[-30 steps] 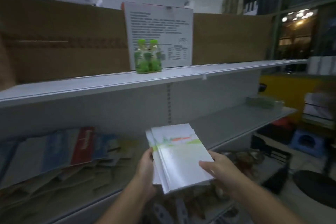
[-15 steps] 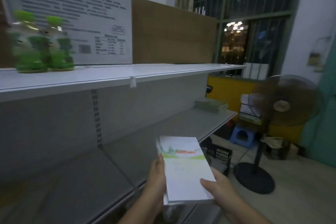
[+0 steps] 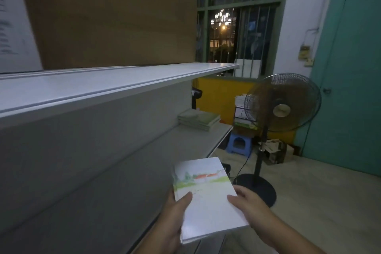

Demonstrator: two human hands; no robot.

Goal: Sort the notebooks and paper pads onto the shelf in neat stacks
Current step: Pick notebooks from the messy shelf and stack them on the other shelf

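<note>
Left forearm (image 3: pixel 151 248) and right forearm (image 3: pixel 288 239) bare, rising from bottom of view, angled toward each other. Left hand (image 3: pixel 174 220) grips left edge of notebook stack (image 3: pixel 208 202), thumb flat on top cover, fingers hidden beneath. Right hand (image 3: pixel 250 206) grips right edge, thumb on cover, fingers curled under. Hands roughly level, stack's width apart.

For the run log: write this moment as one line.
left hand: grips notebooks | right hand: grips notebooks | shelf: green stack at far end | held notebooks: not yet placed
</note>
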